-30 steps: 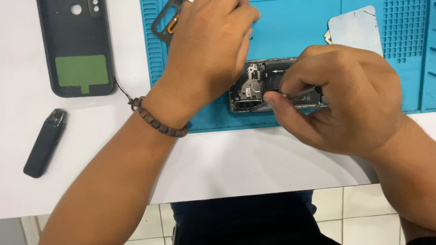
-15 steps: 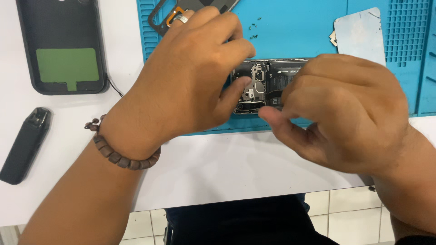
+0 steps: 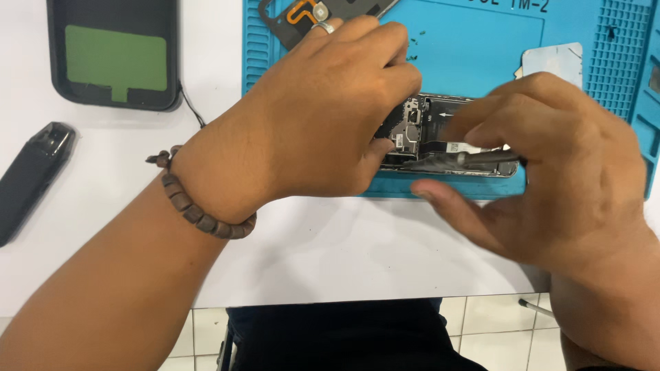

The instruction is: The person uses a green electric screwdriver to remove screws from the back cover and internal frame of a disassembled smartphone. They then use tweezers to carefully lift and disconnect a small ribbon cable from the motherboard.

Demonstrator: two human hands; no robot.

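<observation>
Left hand grip steadying opened phone, right hand pinching thin tool across it.

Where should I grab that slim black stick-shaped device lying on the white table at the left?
Pinch the slim black stick-shaped device across its narrow width near the middle, coming from above. It lies flat and slanted on the white table, its long sides free, with the left hand away on the opened phone.

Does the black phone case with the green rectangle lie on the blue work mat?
No, the black phone case with the green rectangle lies on the white table, left of the blue work mat.
</observation>
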